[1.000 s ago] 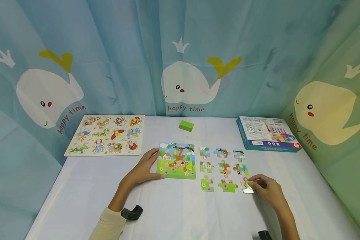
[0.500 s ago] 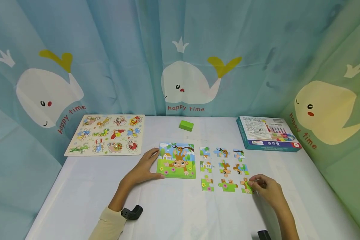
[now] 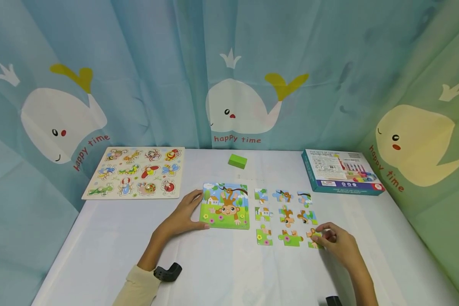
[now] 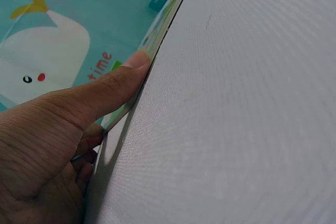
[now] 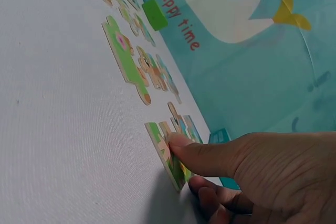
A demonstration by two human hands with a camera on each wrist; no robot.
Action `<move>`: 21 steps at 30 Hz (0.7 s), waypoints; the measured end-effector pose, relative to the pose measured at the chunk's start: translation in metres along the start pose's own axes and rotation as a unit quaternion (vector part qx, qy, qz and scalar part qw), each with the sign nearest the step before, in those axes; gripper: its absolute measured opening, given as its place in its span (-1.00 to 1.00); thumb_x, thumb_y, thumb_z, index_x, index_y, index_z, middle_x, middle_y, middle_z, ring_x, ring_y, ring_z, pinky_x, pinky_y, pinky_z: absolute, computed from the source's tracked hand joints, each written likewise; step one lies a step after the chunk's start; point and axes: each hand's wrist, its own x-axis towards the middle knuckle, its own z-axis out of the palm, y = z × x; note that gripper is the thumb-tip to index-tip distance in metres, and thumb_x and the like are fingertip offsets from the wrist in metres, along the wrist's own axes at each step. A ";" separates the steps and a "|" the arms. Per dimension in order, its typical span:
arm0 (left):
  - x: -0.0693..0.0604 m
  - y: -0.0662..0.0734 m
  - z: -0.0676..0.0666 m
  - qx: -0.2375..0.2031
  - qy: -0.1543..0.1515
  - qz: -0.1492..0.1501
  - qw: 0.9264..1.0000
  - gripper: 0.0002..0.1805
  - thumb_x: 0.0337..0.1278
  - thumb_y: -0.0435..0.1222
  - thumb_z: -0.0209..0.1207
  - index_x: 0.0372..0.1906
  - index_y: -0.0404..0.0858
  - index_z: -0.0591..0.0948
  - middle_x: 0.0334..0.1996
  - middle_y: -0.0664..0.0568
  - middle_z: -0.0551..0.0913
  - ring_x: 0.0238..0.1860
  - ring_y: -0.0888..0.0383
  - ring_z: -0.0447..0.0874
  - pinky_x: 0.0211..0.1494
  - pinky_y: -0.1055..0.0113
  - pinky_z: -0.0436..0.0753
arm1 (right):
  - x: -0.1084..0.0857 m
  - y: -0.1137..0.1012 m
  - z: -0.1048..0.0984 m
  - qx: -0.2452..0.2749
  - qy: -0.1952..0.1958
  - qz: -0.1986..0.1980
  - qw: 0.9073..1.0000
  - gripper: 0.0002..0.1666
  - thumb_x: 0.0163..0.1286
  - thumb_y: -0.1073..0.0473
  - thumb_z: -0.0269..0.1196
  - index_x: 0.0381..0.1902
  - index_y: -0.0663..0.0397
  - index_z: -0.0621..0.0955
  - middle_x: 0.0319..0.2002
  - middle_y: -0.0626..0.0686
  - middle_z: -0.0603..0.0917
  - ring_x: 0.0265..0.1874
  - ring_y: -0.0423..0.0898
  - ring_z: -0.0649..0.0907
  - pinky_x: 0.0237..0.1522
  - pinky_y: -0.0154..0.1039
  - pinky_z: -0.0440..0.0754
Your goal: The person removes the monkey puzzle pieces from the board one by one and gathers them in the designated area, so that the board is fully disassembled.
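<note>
My left hand (image 3: 181, 215) holds the square monkey puzzle board (image 3: 225, 206) at its left side, with the thumb at the lower left corner. In the left wrist view the thumb (image 4: 118, 85) lies along the board's edge, and the other fingers are partly hidden. My right hand (image 3: 340, 244) pinches the bottom right puzzle piece (image 3: 313, 244), a green one with part of the monkey on it. The thumb rests on top of that piece (image 5: 160, 148) in the right wrist view. Several other puzzle pieces (image 3: 290, 239) lie apart in rows between the hands.
An insect puzzle board (image 3: 137, 173) lies at the back left. A green block (image 3: 237, 161) sits behind the monkey board. At the back right is a teal and white box (image 3: 342, 172). A whale-print curtain (image 3: 168, 85) hangs behind the white table (image 3: 229, 272).
The piece under my right hand shone with glare a second ago and now shows its picture. My right thumb has shifted slightly left over it. My left hand has stayed in place.
</note>
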 end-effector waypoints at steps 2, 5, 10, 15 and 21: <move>0.000 0.000 0.000 0.002 0.001 0.001 1.000 0.16 -0.14 0.07 0.45 0.49 -0.39 0.14 0.53 -0.16 0.05 0.55 -0.19 -0.10 0.49 -0.13 0.14 | 0.000 -0.001 0.000 0.001 -0.002 0.006 1.000 -0.57 0.22 0.03 0.42 -0.08 0.18 0.61 -0.45 0.02 0.57 -0.43 -0.10 0.47 -0.51 -0.36 0.37; 0.000 0.001 0.000 0.002 0.001 0.000 1.000 0.16 -0.14 0.06 0.45 0.49 -0.39 0.14 0.52 -0.16 0.05 0.55 -0.19 -0.09 0.49 -0.14 0.15 | 0.000 -0.002 0.001 -0.001 -0.002 0.011 1.000 -0.58 0.23 0.05 0.41 -0.06 0.18 0.60 -0.44 0.03 0.54 -0.42 -0.09 0.45 -0.52 -0.35 0.36; -0.001 0.001 -0.001 0.000 0.002 -0.001 1.000 0.16 -0.14 0.06 0.45 0.49 -0.39 0.14 0.53 -0.16 0.05 0.55 -0.19 -0.09 0.49 -0.14 0.15 | 0.000 -0.004 0.000 -0.006 -0.003 0.003 1.000 -0.62 0.24 0.09 0.40 -0.06 0.17 0.60 -0.45 0.02 0.55 -0.43 -0.10 0.45 -0.51 -0.35 0.35; 0.000 0.000 0.000 -0.001 0.002 -0.002 1.000 0.16 -0.14 0.07 0.45 0.49 -0.39 0.14 0.53 -0.15 0.04 0.55 -0.18 -0.10 0.50 -0.12 0.14 | 0.001 -0.003 0.000 -0.012 -0.003 -0.014 1.000 -0.64 0.25 0.10 0.39 -0.07 0.17 0.62 -0.45 0.01 0.57 -0.44 -0.12 0.46 -0.48 -0.34 0.34; 0.000 -0.002 0.001 0.004 0.002 0.000 1.000 0.15 -0.12 0.07 0.44 0.49 -0.38 0.14 0.53 -0.14 0.04 0.55 -0.17 -0.09 0.50 -0.11 0.13 | 0.001 -0.003 -0.001 -0.010 -0.003 -0.019 1.000 -0.64 0.25 0.11 0.39 -0.07 0.18 0.62 -0.45 0.01 0.58 -0.44 -0.12 0.46 -0.48 -0.33 0.33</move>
